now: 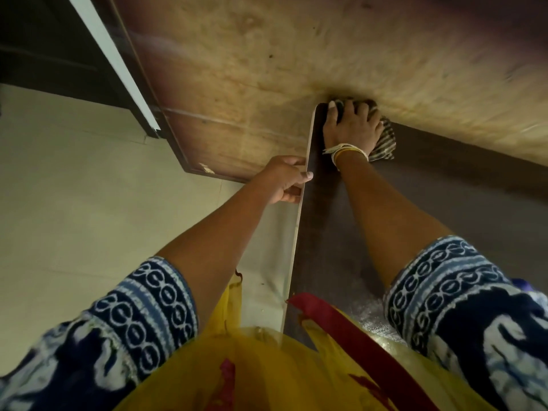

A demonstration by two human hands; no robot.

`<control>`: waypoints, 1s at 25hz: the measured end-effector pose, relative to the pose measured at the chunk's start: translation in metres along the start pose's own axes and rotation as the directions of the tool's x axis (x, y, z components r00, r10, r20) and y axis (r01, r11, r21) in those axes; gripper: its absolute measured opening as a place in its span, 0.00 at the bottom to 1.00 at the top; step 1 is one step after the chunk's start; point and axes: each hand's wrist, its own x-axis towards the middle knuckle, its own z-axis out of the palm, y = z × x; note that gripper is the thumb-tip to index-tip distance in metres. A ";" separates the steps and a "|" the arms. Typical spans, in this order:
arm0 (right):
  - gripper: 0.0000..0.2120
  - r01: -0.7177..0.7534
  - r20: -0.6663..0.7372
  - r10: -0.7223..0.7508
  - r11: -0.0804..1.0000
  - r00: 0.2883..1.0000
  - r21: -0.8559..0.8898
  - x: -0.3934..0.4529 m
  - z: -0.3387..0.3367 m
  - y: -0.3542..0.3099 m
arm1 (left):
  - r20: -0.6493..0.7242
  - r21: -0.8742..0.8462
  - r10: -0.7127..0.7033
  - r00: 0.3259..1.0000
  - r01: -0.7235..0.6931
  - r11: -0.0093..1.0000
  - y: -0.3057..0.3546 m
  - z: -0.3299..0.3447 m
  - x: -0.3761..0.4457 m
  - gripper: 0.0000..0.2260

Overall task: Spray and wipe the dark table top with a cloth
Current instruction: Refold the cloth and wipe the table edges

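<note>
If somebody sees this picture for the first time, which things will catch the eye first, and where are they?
First, the right hand pressing a striped cloth onto the far corner of the dark table top, against the brown wall. Next, the left hand gripping the table's pale left edge. Near the body, a wet shine lies on the table beside the right sleeve.

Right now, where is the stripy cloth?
In the head view, the striped dark-and-white cloth lies under the right hand, at the far left corner of the dark brown table top, against the tan wall.
</note>
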 end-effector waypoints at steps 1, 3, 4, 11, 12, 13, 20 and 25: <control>0.27 0.104 0.032 -0.103 0.994 0.994 -0.025 -0.005 0.001 0.001 | 0.004 -0.006 -0.007 1.000 0.007 1.000 0.000 0.000 0.000 0.21; 0.26 0.295 0.084 -0.291 0.954 0.953 -0.048 -0.015 0.000 0.008 | 0.008 -0.025 -0.027 1.000 0.027 0.999 0.001 0.000 -0.001 0.22; 0.25 0.377 0.093 -0.371 0.924 0.924 -0.058 -0.020 0.001 0.012 | 0.007 -0.025 -0.034 0.999 0.035 0.999 0.001 0.001 -0.001 0.23; 0.24 0.592 0.106 -0.583 0.799 0.806 -0.109 -0.016 -0.003 0.028 | -0.009 0.018 -0.037 0.999 0.037 0.999 0.004 0.004 -0.002 0.23; 0.24 0.520 0.083 -0.514 0.848 0.854 -0.099 -0.012 -0.003 0.026 | -0.012 0.017 -0.037 0.999 0.037 0.999 0.004 0.005 -0.003 0.23; 0.24 0.430 0.053 -0.427 0.899 0.903 -0.082 -0.008 -0.002 0.024 | -0.015 0.015 -0.035 0.999 0.035 0.999 0.004 0.005 -0.004 0.23; 0.29 -0.339 0.046 0.336 0.939 0.941 0.067 0.010 -0.016 0.071 | -0.031 0.000 0.001 1.000 -0.001 1.000 -0.003 0.005 -0.003 0.21; 0.27 0.034 0.086 -0.035 0.999 0.996 0.022 -0.041 -0.004 0.015 | -0.005 -0.002 -0.019 1.000 0.019 1.000 -0.002 0.006 -0.001 0.21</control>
